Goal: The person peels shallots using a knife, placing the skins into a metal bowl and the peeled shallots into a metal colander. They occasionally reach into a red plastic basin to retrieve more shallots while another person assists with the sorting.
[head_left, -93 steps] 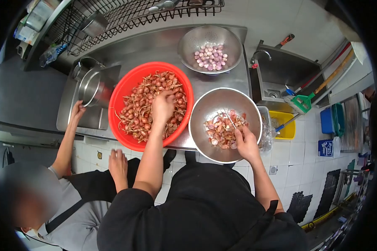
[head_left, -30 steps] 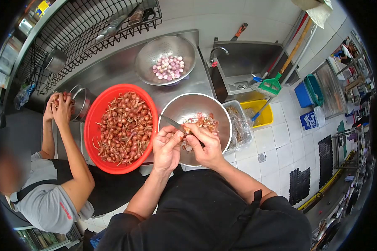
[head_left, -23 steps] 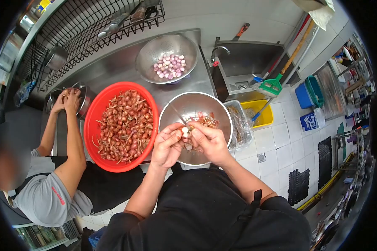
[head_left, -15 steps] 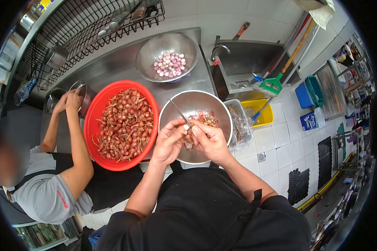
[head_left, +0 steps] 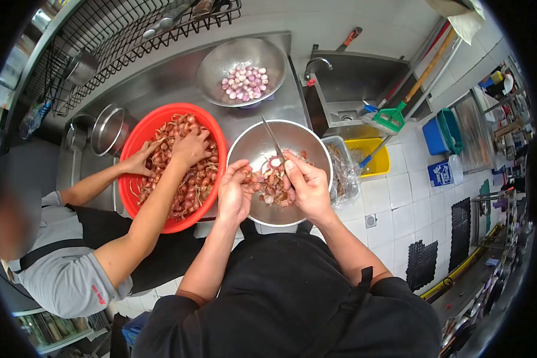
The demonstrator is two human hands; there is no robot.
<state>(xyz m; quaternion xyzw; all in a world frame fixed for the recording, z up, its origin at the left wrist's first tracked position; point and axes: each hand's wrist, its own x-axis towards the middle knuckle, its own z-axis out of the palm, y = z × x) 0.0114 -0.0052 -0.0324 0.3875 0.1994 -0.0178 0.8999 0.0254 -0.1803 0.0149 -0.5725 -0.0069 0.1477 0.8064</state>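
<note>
My right hand [head_left: 307, 188] grips a small knife [head_left: 272, 136], its blade pointing up and left over the steel bowl [head_left: 238, 149]. Palm up at the bowl's left side, my left hand [head_left: 235, 192] has loosely curled fingers, apart, with no item clearly in them. Reddish skins and shallot pieces [head_left: 272, 194] lie in the bowl. A pale cut shallot [head_left: 275, 161] shows beside the blade; whether it is held or lies in the bowl is unclear. Left of my hands, a red basin [head_left: 219, 140] holds many unpeeled shallots [head_left: 188, 194].
A co-worker's hands [head_left: 188, 148] are in the red basin. Behind stands a steel colander [head_left: 212, 68] with peeled shallots [head_left: 244, 82]. Steel pots [head_left: 110, 130] are at the left. A sink [head_left: 364, 80], plastic-lined container [head_left: 342, 170] and yellow bin [head_left: 379, 161] are at the right.
My hands have moved apart, and the pale shallot no longer shows at my left fingertips. The co-worker's hands have gone from the pots into the red basin, which sits slightly higher in view.
</note>
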